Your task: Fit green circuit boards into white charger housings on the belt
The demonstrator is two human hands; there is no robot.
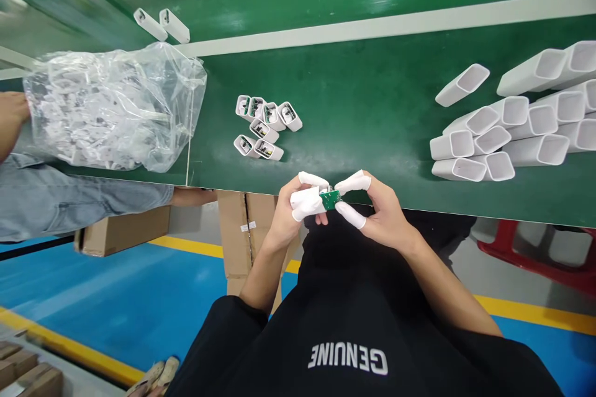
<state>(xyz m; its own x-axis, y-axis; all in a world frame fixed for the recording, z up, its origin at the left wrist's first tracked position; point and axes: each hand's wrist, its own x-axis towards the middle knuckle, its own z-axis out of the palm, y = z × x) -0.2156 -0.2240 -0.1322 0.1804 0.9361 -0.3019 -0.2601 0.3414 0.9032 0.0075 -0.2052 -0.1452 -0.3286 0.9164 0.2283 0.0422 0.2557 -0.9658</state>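
While your two hands meet just below the centre of the frame in the head view, at the near edge of the glossy green tabletop point(363, 105), your left hand point(285, 214) grasps a small white plastic casing point(300, 196). Your right hand point(384, 214) pinches the outer end of a small green circuit board point(331, 200) between thumb and forefinger. That board sits at the casing's right end; you cannot tell how far it reaches inside. White finger covers point(351, 183) sheathe the gripping fingers of both your hands.

Left of centre, above your left hand, you have a cluster of seven white casings with electronics showing in their open ends point(264, 131). At the right of the frame lies a pile of open-ended white plastic tubes point(535, 152), with a single white tube point(449, 94) just apart at its upper left.

Toward the upper left you see a clear plastic bag filled with small white parts point(109, 111), and two slim white casings point(175, 27) just above it. At the left edge, another person's hand point(13, 115) is beside the bag. A red plastic stool point(535, 257) stands at the lower right.
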